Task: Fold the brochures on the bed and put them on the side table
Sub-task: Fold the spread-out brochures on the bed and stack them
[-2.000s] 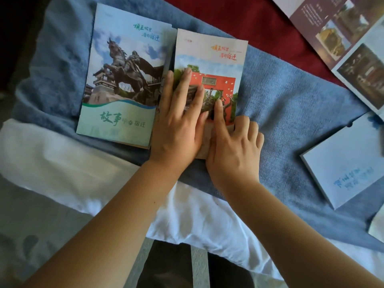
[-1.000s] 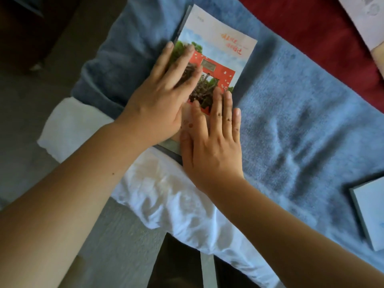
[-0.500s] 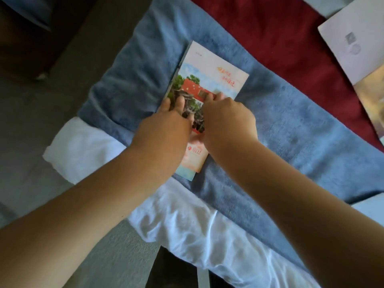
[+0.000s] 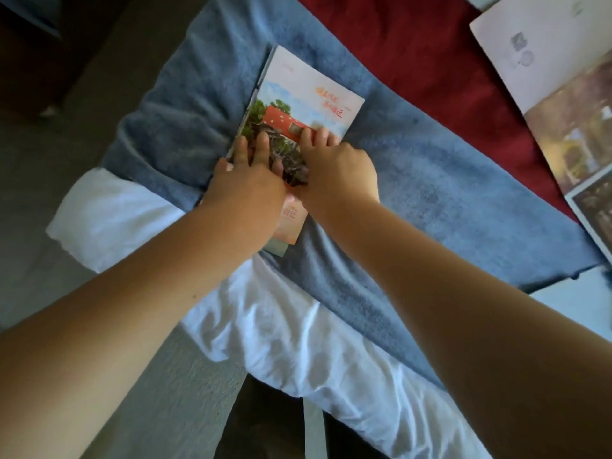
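A folded brochure (image 4: 308, 94) with a red gate picture and a pale sky cover lies tilted on the blue blanket (image 4: 430, 200), near the bed's corner. My left hand (image 4: 245, 187) rests palm down on its left half, fingers spread toward the left edge. Beside it, my right hand (image 4: 337, 170) presses its fingertips onto the right half. Both hands cover the brochure's middle; its lower end shows between my wrists. Neither hand is closed around it.
An unfolded brochure (image 4: 563, 94) with brown photos lies on the red cover (image 4: 414, 44) at the far right. A pale folded brochure (image 4: 576, 299) sits at the right edge. White sheet (image 4: 281, 326) hangs below the blanket; grey carpet (image 4: 33, 210) is at left.
The two-panel brochure has been closed into one narrow panel. Both hands have slid up from its lower end to its middle, and the view has shifted.
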The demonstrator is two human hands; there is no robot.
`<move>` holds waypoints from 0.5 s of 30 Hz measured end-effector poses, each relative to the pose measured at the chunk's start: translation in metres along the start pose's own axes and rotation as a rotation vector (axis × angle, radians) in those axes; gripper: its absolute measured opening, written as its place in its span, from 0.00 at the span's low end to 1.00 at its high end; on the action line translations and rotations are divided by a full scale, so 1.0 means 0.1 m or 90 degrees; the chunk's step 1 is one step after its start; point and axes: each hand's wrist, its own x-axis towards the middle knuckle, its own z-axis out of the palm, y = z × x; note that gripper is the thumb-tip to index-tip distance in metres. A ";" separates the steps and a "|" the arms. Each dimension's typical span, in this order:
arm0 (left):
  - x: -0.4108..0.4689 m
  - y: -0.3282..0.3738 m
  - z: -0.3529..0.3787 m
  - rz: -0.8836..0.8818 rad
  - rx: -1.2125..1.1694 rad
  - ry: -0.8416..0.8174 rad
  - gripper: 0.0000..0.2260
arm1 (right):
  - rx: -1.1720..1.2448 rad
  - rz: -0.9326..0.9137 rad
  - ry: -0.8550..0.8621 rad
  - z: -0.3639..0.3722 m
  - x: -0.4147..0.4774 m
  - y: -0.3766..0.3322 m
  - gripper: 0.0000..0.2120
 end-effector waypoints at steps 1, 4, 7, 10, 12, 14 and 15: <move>-0.03 0.00 0.05 0.001 0.017 0.020 0.28 | 0.049 -0.032 0.016 0.06 -0.08 0.07 0.34; -0.24 0.08 0.18 -0.002 -0.002 0.098 0.35 | 0.167 -0.130 0.138 0.25 -0.48 0.34 0.29; -0.46 0.24 0.32 0.028 -0.055 0.179 0.36 | 0.178 -0.084 0.246 0.42 -0.86 0.62 0.29; -0.59 0.58 0.44 0.082 -0.090 0.279 0.33 | 0.172 -0.017 0.291 0.48 -1.26 0.95 0.26; -0.64 0.92 0.47 0.108 -0.109 0.295 0.31 | 0.148 0.029 0.277 0.54 -1.51 1.19 0.27; -0.65 1.34 0.44 0.145 -0.103 0.299 0.27 | 0.129 0.088 0.266 0.61 -1.78 1.49 0.29; -0.65 1.56 0.44 0.166 -0.101 0.298 0.26 | 0.126 0.118 0.259 0.63 -1.91 1.63 0.31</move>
